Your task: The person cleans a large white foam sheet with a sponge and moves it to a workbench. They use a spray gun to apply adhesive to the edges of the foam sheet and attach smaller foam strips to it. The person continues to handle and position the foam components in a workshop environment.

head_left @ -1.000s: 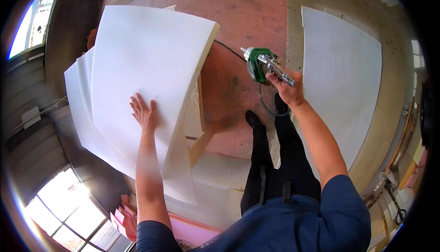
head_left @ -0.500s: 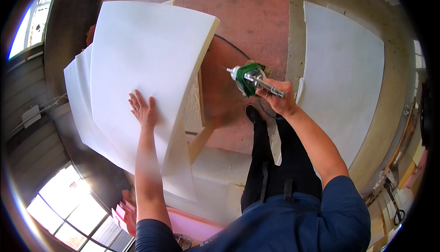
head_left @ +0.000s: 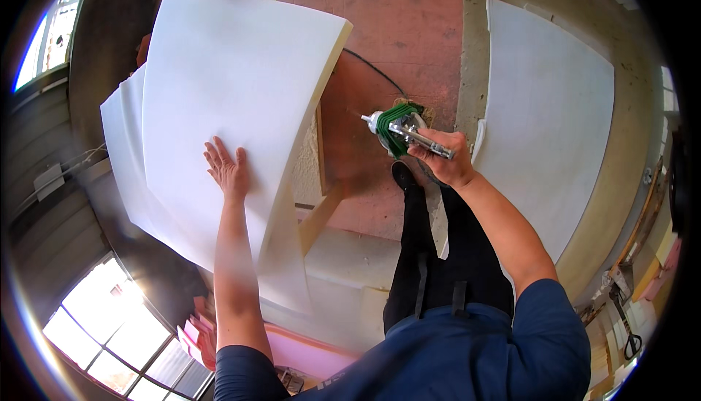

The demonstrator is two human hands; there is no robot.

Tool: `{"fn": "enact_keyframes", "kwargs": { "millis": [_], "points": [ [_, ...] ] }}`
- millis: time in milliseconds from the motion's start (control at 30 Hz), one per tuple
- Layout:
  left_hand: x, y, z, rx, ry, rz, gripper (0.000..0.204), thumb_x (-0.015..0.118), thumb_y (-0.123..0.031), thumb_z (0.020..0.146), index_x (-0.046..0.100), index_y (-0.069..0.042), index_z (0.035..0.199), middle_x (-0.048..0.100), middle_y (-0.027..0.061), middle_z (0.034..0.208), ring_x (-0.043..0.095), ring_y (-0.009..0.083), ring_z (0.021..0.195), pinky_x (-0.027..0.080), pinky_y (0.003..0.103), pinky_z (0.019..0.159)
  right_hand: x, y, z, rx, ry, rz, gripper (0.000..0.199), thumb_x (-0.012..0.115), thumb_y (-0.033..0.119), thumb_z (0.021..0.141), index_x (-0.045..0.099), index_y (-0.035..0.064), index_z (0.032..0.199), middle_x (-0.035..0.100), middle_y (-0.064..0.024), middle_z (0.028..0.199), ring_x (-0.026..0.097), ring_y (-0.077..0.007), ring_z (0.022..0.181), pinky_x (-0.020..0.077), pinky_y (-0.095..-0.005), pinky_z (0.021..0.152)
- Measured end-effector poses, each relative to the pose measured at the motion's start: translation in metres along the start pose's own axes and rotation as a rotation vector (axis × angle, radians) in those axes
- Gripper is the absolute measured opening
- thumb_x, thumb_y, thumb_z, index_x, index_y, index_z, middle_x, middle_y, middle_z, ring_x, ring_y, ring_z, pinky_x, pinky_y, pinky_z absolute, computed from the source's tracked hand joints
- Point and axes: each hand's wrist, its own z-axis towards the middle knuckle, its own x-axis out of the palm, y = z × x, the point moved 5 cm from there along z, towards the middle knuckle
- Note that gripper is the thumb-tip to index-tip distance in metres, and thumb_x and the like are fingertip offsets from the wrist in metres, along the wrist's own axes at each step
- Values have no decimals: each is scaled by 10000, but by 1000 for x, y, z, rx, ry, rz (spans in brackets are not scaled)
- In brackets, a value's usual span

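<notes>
My left hand [head_left: 228, 171] lies flat with its fingers spread on top of a large white foam sheet [head_left: 241, 72]. The sheet has a pale yellowish edge and rests over a second white foam sheet [head_left: 120, 131]. In my right hand [head_left: 451, 159] is a spray gun [head_left: 398, 127] with a silver nozzle and green wrapping around its body. My fingers close around its metal handle, and the nozzle points left toward the foam sheet's edge, apart from it. Whether a finger presses the trigger cannot be made out.
Another white sheet [head_left: 551, 124] lies to the right. A dark hose [head_left: 376, 71] runs over the reddish floor [head_left: 387, 14] near the gun and my foot. Pink foam pieces [head_left: 201, 335] are at lower left; scissors [head_left: 632, 342] hang at lower right.
The spray gun has dipped very slightly in my right hand's grip. My left hand stays flat on the foam sheet.
</notes>
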Motion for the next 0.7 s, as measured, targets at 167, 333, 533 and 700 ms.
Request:
{"fn": "enact_keyframes", "kwargs": {
  "millis": [167,333,533,700],
  "points": [
    [11,-3,4,-5,1,0,789,412,-611,949,89,-236,1563,15,96,1629,-12,328,1495,22,590,1157,5,-6,-1,-59,-15,-19,293,793,233,797,703,28,986,688,-148,758,692,-257,659,516,-309,589],
    [19,-1,7,-20,3,13,792,408,-617,948,90,-234,1563,12,97,1629,-13,324,1496,23,590,1157,5,-5,1,-86,-18,24,288,795,227,792,698,27,975,693,-146,770,692,-266,666,519,-311,591],
    [20,0,7,-25,18,9,807,416,-628,940,100,-223,1563,18,99,1629,-10,325,1495,24,592,1157,6,-4,3,-129,-25,-2,287,792,214,794,699,21,986,694,-140,769,690,-266,662,519,-310,592],
    [19,4,6,-28,10,8,810,420,-622,940,102,-215,1563,21,102,1629,-8,329,1495,27,595,1155,5,-11,0,-66,-56,4,285,793,200,794,701,18,993,693,-144,773,694,-258,671,520,-310,603]
  ]
}}
